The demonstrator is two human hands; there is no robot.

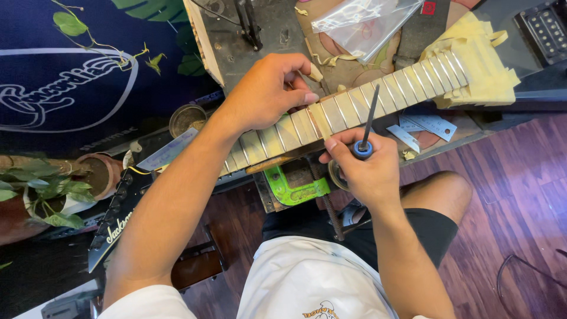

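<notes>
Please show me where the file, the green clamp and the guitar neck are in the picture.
file [370,112]: head view, on its dark blade.
green clamp [293,188]: head view, on its green body.
guitar neck [390,88]: head view, on the taped fretboard.

A worn, stained workbench [269,35] carries the work, and a green vise [293,183] sits at its front edge with a threaded screw running down from it. Directly on the bench lie a clear plastic bag [363,20], a guitar neck [354,106] masked with yellowish tape, small metal rulers [426,125], and a black pickup [546,26] at the far right. Below, a dark wood floor [508,201] bears potted plants [53,189] at the left.
</notes>
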